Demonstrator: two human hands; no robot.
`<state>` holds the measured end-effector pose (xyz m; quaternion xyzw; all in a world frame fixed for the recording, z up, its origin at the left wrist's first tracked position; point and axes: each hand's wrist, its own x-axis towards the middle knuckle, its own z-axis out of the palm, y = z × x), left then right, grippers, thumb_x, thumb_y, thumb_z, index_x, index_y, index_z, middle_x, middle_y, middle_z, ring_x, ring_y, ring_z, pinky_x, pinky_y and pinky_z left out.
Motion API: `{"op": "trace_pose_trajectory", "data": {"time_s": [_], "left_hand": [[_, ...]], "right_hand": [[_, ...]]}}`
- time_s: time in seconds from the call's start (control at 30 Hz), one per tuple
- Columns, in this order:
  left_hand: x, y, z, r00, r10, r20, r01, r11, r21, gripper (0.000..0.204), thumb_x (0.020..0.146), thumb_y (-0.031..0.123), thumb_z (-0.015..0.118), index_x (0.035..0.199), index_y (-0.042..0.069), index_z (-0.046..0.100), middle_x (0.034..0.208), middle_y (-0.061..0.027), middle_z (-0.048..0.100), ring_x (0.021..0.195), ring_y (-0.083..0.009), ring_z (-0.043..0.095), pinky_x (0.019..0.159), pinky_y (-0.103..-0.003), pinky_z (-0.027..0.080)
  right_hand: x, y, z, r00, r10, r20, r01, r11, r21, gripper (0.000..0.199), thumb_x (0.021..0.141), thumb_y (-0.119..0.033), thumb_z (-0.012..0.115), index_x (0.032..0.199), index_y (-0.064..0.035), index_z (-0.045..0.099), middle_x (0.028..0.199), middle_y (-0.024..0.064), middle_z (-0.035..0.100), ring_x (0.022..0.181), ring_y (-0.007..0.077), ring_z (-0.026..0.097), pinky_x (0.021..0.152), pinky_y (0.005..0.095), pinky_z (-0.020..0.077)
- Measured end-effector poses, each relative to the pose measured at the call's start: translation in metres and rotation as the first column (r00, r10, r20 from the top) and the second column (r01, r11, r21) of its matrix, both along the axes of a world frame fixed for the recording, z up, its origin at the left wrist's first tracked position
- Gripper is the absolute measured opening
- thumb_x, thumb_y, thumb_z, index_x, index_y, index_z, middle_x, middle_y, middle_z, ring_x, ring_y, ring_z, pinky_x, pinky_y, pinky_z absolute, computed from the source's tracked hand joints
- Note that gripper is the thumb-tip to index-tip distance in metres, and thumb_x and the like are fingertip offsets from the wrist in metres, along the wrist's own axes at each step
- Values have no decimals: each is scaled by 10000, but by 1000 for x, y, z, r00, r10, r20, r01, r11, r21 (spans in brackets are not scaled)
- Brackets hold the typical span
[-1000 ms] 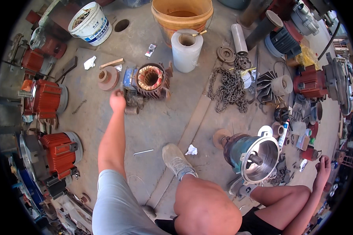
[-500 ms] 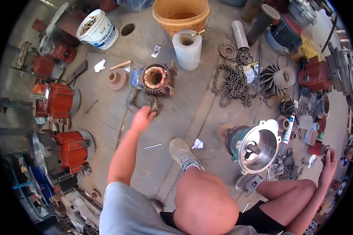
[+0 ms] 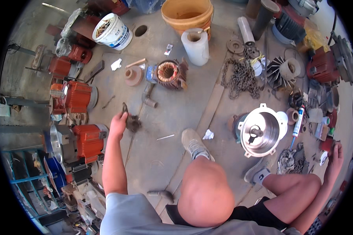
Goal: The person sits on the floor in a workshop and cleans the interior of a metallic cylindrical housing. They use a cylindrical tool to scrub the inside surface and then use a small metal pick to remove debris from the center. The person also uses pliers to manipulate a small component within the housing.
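My left hand (image 3: 118, 124) is closed around a dark, shaggy thing (image 3: 134, 123), perhaps a brush or a rag, over the floor on the left. A narrow end of it sticks out beyond my fist. Farther off stands a motor housing (image 3: 175, 83) with copper windings (image 3: 168, 71) inside and a blue box (image 3: 151, 74) on its side. A bent pipe piece (image 3: 148, 96) lies in front of the box. On the far right my right hand (image 3: 335, 157) hangs past my bent knee, its fingers extended, near a small red part (image 3: 326, 144) on the floor.
An open metal housing with a shaft (image 3: 259, 131) stands right of my foot. Beyond are a chain heap (image 3: 242, 78), a plastic film roll (image 3: 195, 47), an orange bucket (image 3: 187, 11) and a white bucket (image 3: 117, 37). Red motors (image 3: 91, 140) line the left side. A thin rod (image 3: 165, 137) lies mid-floor.
My left hand has moved left, away from the bent pipe and motor housing, carrying the dark shaggy thing. The whole view has shifted slightly; my right hand stays near the red part.
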<state>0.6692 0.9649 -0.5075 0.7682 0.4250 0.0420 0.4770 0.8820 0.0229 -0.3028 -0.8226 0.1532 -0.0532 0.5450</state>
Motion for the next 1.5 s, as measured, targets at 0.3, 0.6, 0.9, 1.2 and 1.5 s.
{"op": "trace_pose_trajectory", "data": {"time_s": [0.3, 0.6, 0.9, 1.2, 1.5], "left_hand": [[148, 27, 62, 989, 55, 136, -140, 618, 773, 390, 1125, 374, 593, 1109, 13, 740, 1074, -299, 762, 1059, -538, 702, 896, -569, 552], [277, -119, 50, 961, -112, 254, -11, 899, 438, 468, 1100, 377, 661, 1390, 11, 679, 1253, -268, 782, 1178, -454, 750, 999, -520, 583], [240, -200, -59, 798, -578, 174, 433, 749, 503, 551, 945, 98, 815, 1466, 44, 644, 1489, -223, 637, 1306, -419, 646, 1118, -478, 529], [126, -168, -100, 962, -194, 190, 90, 887, 452, 313, 984, 124, 807, 1262, 27, 702, 1203, -154, 721, 1033, -298, 729, 948, -413, 600], [-77, -259, -41, 996, 94, 11, -90, 978, -186, 395, 985, 148, 817, 1337, 8, 704, 1288, -146, 771, 1055, -227, 768, 931, -387, 621]], "right_hand": [[-34, -2, 0, 998, 44, 48, -47, 998, 46, 196, 1181, -223, 627, 1290, -73, 690, 979, -61, 573, 827, 32, 493, 763, 207, 408], [-33, 1, 5, 1000, 9, 21, -10, 997, 81, 167, 1177, -208, 628, 1262, -81, 693, 1046, -37, 615, 825, 38, 515, 783, 226, 424], [-22, 12, 2, 997, 73, -21, -72, 997, 11, 167, 1176, -215, 631, 1253, -79, 690, 1027, -41, 607, 823, 40, 514, 774, 223, 425], [-26, 29, 22, 997, 17, -72, -19, 1000, -18, 217, 1172, -196, 623, 1340, -71, 679, 1093, -29, 633, 837, 45, 531, 802, 216, 445], [-27, 121, 13, 940, 289, 180, -271, 955, -120, 467, 1091, -139, 662, 1527, -19, 546, 1349, 43, 597, 1086, 113, 588, 1000, 291, 509]]}}
